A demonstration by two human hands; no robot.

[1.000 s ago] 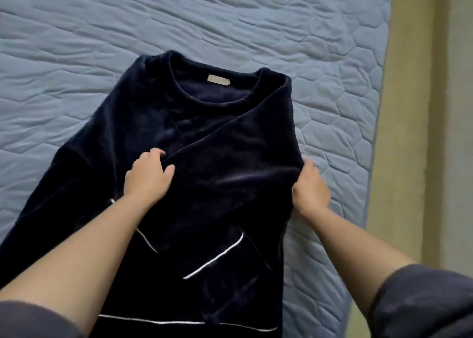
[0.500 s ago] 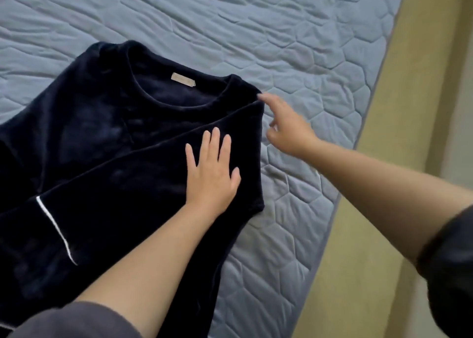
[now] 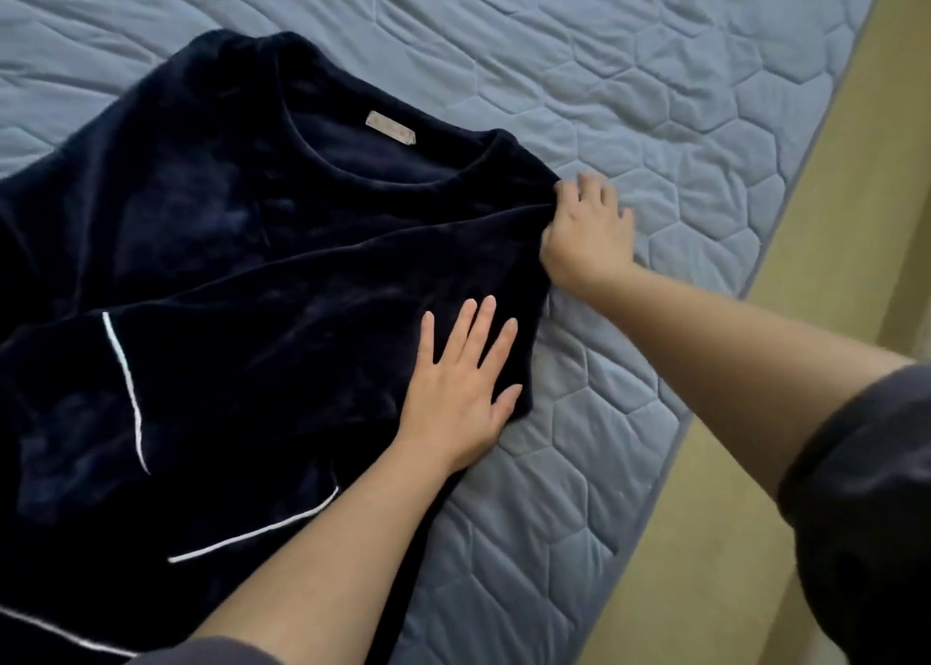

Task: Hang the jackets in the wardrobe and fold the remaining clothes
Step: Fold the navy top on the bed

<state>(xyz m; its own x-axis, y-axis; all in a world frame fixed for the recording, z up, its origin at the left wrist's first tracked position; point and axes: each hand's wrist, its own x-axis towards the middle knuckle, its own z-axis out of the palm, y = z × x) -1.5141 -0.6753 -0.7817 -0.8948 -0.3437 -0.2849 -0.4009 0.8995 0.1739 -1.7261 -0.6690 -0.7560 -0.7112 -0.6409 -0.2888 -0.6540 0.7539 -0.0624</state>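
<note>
1 velvety navy top point(image 3: 226, 241), left hand point(image 3: 458, 392) pressing flat, right hand point(image 3: 587, 231) gripping.

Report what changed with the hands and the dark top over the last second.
The right hand left the side edge of the navy velvet top, moved up and now grips its shoulder corner. The left hand released the folded sleeve and now presses flat on it, fingers spread. The top stays on the grey-blue quilted mattress, sleeve folded across.

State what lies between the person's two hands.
Head view: only the folded edge of the navy top lies between the left hand and right hand, bordered by the quilted mattress.
</note>
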